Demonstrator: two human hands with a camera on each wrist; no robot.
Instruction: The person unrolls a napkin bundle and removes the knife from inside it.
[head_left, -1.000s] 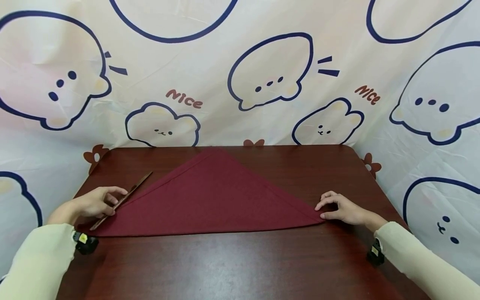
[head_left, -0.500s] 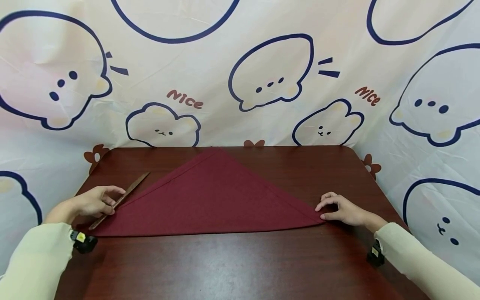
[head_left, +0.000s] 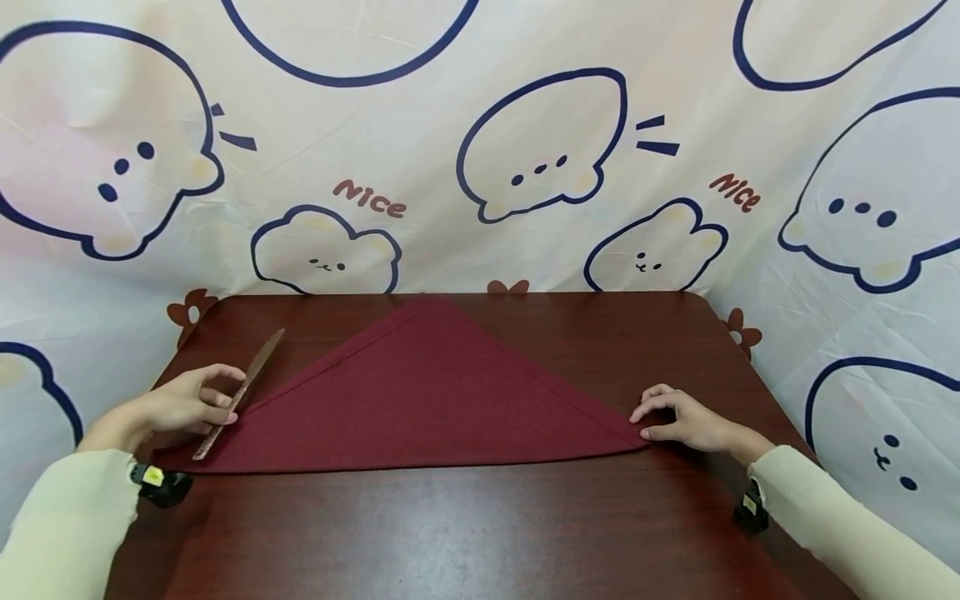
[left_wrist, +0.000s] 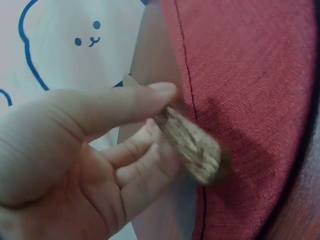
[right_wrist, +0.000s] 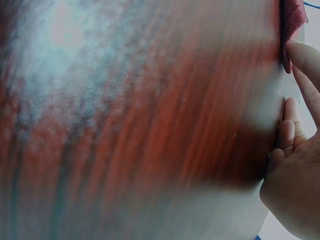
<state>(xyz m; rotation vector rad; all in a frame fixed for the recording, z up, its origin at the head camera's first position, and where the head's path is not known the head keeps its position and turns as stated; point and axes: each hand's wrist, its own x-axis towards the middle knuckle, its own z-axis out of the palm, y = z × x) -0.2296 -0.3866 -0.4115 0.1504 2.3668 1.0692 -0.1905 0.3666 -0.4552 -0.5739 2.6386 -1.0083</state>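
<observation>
A maroon cloth [head_left: 442, 400], folded into a triangle, lies flat on the dark wooden table with its long edge toward me. My left hand [head_left: 187, 404] pinches a narrow brown-gold table knife [head_left: 258, 367] between thumb and fingers, over the cloth's left corner. In the left wrist view the knife's handle end [left_wrist: 197, 150] has a rough, hammered look and sits above the cloth's stitched hem. At the opposite corner, my right hand [head_left: 693, 425] holds the cloth tip with thumb and bent fingers. Only a bit of that tip [right_wrist: 292, 25] shows in the right wrist view.
The glossy brown table [head_left: 465, 533] has rounded far corners. Behind it and at both sides hangs a pale curtain [head_left: 427, 150] with blue cartoon outlines. The cloth's peak reaches the table's far edge.
My left hand has turned the knife steeper and raised it slightly, its far end swinging left and away from the cloth's sloping edge. The right hand and the cloth stay as they were.
</observation>
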